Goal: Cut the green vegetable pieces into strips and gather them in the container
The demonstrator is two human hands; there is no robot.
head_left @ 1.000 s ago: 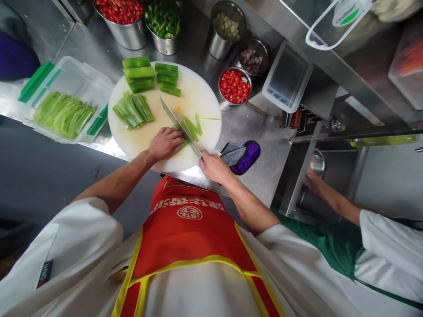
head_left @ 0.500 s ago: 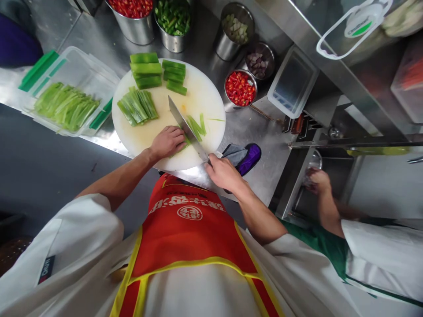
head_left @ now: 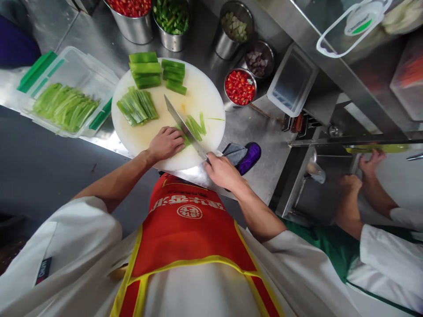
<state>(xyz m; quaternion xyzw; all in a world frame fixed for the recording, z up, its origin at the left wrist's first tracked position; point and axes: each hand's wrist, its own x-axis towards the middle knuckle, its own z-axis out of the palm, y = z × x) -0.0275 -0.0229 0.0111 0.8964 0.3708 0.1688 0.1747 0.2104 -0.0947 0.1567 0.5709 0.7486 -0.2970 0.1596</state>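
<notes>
Head view: right hand (head_left: 222,169) closed round knife (head_left: 183,124); left hand (head_left: 167,143) curled, palm down, pinning green strips (head_left: 186,141).

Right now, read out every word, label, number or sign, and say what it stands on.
"CHUYI", as best I can read: dark tag on the white left sleeve.
Large white characters on the red apron: upside down, unclear; smaller line above: too small.
Round emblem on the apron: too small.
Label by the white handle, upper right: blurred.
No numbers readable.
</notes>
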